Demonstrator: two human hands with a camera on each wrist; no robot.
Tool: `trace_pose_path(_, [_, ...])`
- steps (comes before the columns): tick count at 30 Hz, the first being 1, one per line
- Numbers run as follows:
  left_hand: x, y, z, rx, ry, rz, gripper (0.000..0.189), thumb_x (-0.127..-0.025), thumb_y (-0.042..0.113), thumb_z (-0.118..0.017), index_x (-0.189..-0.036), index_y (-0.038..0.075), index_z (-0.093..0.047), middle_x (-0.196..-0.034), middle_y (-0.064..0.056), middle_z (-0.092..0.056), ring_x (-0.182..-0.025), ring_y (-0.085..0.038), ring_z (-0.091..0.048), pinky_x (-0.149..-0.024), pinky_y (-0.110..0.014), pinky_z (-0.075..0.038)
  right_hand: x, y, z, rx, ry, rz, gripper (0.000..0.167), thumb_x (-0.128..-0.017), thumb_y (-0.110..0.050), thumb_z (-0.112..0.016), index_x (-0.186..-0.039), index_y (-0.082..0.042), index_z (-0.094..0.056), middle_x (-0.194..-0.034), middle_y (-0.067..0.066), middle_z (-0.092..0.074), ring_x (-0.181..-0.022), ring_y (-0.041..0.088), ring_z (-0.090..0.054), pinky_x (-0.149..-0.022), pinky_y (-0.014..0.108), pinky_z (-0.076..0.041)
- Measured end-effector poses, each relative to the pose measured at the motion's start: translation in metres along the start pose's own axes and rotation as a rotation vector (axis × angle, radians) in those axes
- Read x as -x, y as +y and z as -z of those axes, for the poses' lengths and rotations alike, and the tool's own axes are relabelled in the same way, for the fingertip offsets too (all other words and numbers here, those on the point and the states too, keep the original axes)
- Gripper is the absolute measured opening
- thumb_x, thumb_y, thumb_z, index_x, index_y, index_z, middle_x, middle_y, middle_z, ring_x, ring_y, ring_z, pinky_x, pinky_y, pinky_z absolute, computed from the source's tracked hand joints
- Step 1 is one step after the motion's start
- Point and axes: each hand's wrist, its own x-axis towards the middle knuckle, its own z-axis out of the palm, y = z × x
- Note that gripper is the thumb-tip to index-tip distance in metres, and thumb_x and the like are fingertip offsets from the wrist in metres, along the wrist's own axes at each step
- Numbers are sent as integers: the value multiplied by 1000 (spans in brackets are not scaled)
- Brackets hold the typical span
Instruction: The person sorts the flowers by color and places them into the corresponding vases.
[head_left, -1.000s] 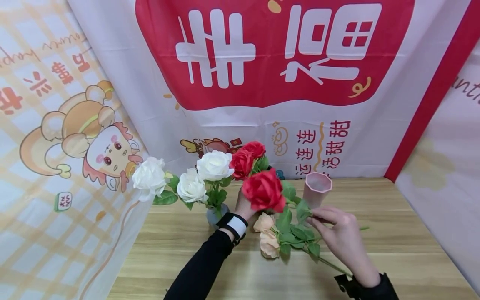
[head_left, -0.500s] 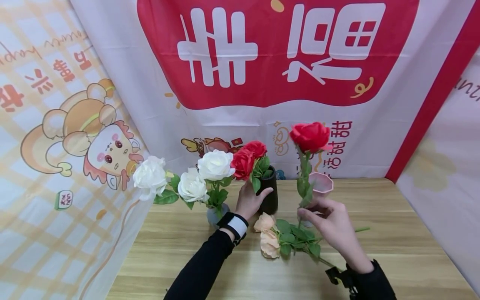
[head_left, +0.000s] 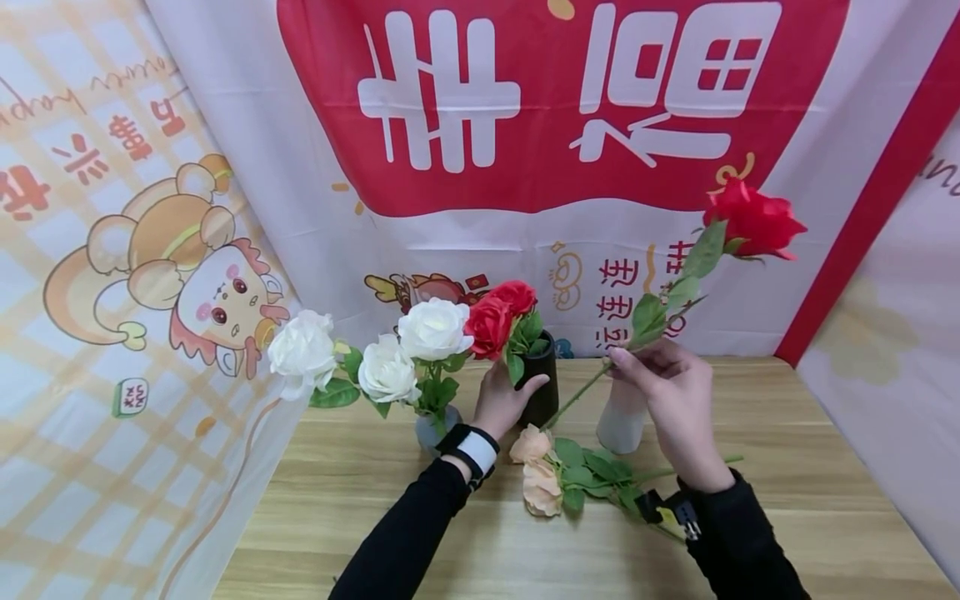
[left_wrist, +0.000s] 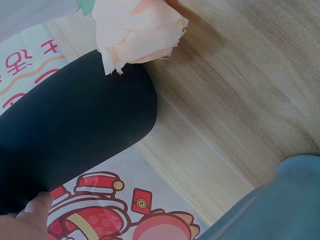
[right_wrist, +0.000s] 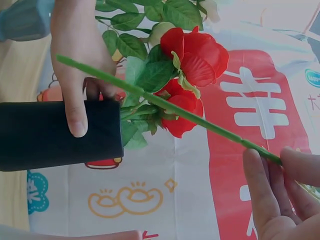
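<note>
My left hand (head_left: pixel 501 402) grips a black vase (head_left: pixel 542 393) that stands on the table, thumb across its near side in the right wrist view. Two red roses (head_left: pixel 498 321) with green leaves stick out of its mouth. My right hand (head_left: pixel 681 408) pinches the green stem (right_wrist: pixel 200 121) of a single red rose (head_left: pixel 753 221). This rose leans up and to the right, its bloom in front of the backdrop. The bare stem slants down left toward the black vase in the head view. In the right wrist view it crosses over the left hand and the vase's roses.
White roses (head_left: pixel 433 329) stand in a grey-blue vase (head_left: pixel 429 433) to the left. Peach roses (head_left: pixel 542 487) lie on the table (head_left: pixel 585 558) in front. A pale pink vase (head_left: pixel 621 421) stands partly hidden behind the right hand. Printed cloths (head_left: pixel 315 242) enclose the table.
My right hand has swung the red rose from in front of the black vase up and to the right, tilting its stem end toward the vase. The left hand stays on the vase.
</note>
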Motion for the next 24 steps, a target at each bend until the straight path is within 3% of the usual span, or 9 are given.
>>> trace_pose_path(6, [0,-2,0,-1,15,-23,71,-87,32,-78,-145,11,-44,-133,-10,-57,-121,-23,-55,-99,-37,-44,-14,0,-4,8,52,34,24,-87,-8,-75,-102,9,-67,-94,22,-68,-81,30,-69,-74,35,-56])
trace_pose_path(10, [0,-4,-2,8,22,-36,71,-86,33,-78,-145,11,-44,-131,-10,-58,-119,-24,-56,-98,-37,-45,-23,-1,-6,4,81,99,22,-87,-7,-75,-100,9,-68,-92,21,-68,-78,31,-69,-73,34,-56])
trace_pose_path(18, [-1,-6,-5,-11,28,-36,68,-86,34,-78,-142,11,-46,-130,-9,-59,-119,-21,-56,-98,-35,-45,-35,-5,-9,-176,143,181,20,-90,2,-69,-103,15,-64,-99,28,-65,-84,30,-68,-81,40,-54])
trace_pose_path(24, [-1,-5,-5,1,32,-14,68,-86,34,-78,-142,11,-46,-130,-9,-59,-119,-22,-56,-99,-36,-45,-42,-3,-13,-195,198,246,22,-88,1,-71,-104,14,-65,-95,30,-64,-82,31,-68,-80,40,-54])
